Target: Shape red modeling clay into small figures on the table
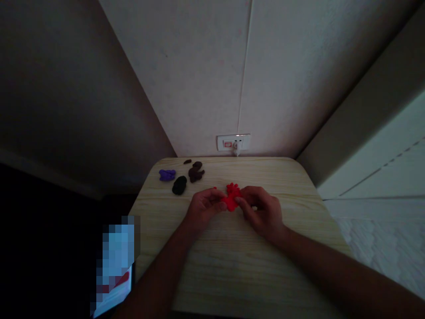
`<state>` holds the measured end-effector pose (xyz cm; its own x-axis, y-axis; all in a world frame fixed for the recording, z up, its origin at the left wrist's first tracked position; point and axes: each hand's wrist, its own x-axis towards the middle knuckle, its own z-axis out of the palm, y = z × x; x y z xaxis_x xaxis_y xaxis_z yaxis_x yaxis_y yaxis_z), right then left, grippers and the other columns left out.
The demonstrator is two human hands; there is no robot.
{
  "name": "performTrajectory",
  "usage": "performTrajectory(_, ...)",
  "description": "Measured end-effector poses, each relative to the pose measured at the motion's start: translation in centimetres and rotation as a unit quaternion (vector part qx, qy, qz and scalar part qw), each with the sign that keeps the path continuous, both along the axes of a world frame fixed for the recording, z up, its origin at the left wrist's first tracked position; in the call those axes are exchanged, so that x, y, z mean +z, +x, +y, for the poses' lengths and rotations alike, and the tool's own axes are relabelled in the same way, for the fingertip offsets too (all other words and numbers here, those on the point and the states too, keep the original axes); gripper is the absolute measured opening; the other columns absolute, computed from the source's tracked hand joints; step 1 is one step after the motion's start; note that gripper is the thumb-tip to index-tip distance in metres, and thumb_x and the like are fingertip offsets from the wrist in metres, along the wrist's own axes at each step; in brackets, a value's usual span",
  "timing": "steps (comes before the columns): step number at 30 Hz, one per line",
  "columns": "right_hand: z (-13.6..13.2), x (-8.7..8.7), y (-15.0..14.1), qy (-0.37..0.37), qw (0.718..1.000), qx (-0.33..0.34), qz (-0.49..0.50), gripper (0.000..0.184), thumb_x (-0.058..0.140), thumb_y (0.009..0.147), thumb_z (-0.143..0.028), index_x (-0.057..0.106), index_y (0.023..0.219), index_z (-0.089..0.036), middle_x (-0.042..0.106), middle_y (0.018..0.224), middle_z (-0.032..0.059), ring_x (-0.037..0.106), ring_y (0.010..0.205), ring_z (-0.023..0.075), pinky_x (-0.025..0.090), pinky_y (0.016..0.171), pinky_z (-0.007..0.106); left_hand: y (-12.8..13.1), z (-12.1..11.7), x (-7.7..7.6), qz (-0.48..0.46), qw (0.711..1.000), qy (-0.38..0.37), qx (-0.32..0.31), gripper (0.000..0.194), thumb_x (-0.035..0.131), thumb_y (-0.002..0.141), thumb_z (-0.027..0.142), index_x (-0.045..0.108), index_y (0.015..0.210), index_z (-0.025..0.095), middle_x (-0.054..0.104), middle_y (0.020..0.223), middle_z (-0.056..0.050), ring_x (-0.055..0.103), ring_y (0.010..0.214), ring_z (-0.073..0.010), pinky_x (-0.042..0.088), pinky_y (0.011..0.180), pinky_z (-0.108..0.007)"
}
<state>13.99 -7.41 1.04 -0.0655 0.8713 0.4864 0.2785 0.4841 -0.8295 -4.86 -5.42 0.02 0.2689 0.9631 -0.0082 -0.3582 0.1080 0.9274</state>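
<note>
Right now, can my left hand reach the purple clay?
Probably yes, by going around. The left hand is pinching the red clay, and the black clay lump sits about between it and the purple clay.

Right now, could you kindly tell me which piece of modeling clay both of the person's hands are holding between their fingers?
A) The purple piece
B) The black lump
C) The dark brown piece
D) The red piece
D. The left hand and right hand meet at the red modeling clay, while the purple piece, black lump and dark brown piece lie apart on the table.
</note>
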Motion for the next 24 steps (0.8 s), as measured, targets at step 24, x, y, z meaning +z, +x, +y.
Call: performTrajectory(24,0.22,1.06,0.32,0.1,0.981,0.083,-0.147,0.019,0.058,0.095,-0.021,0.066,0.112,-0.019,0.07,0.083,0.0056,0.061,0.06,0.0142,0.053,0.058,0.027,0.42,-0.55,0.69,0.01,0.997,0.068,0.023,0.043,0.092,0.062,0.022,0.066,0.097,0.019,0.06,0.073,0.005,0.059,0.064,-0.0085,0.052,0.06,-0.02)
